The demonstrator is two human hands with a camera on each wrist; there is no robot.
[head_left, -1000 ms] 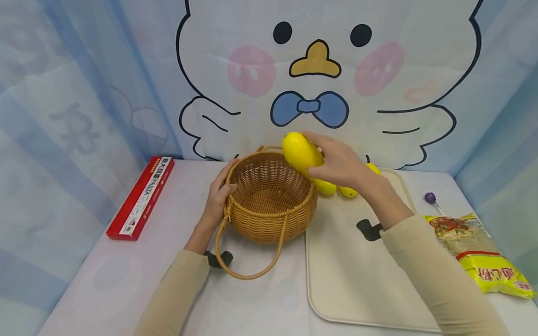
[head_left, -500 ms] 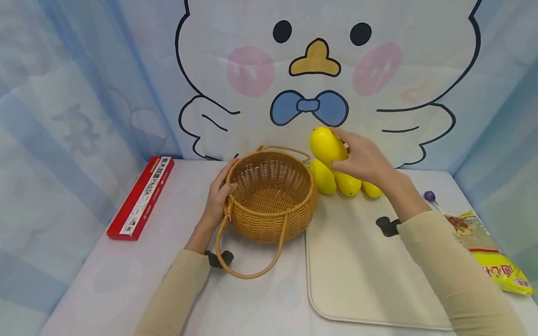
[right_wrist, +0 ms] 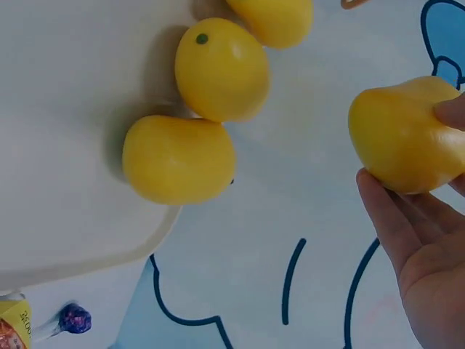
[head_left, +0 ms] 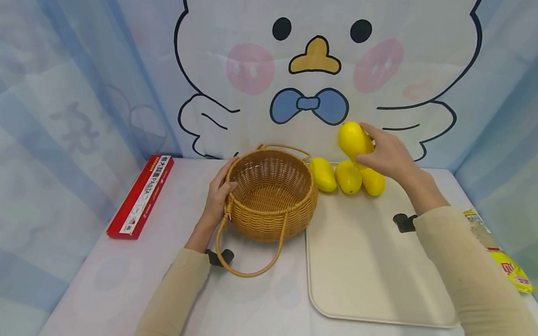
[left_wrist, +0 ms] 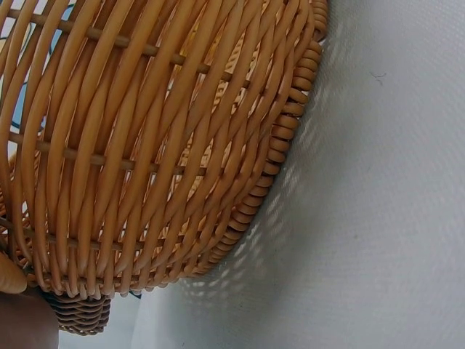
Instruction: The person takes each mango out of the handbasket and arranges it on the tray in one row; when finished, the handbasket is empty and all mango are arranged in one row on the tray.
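Observation:
In the head view my left hand [head_left: 217, 193] grips the left rim of a round wicker basket [head_left: 266, 226], thumb at the rim. The basket stands upright with nothing inside, one handle hanging down in front. My right hand [head_left: 388, 151] holds a yellow mango [head_left: 351, 138] between thumb and fingers, raised above the back of a cream tray [head_left: 373, 275]. Below it, three mangoes lie in a row along the tray's back edge: a left mango [head_left: 323, 175], a middle mango [head_left: 348, 178] and a right mango [head_left: 374, 183]. The left wrist view shows mostly basket weave [left_wrist: 145, 145].
A red pasta box [head_left: 140, 197] lies at the left of the white table. At the right edge, my sleeve partly covers a yellow noodle bag [head_left: 506, 261]. A purple lollipop [right_wrist: 75, 318] shows beside the tray in the right wrist view. A printed curtain [head_left: 313, 18] stands behind.
My right hand has carried the mango from over the basket's right rim rightward and a little up, above the row on the tray. The left hand and basket stay put.

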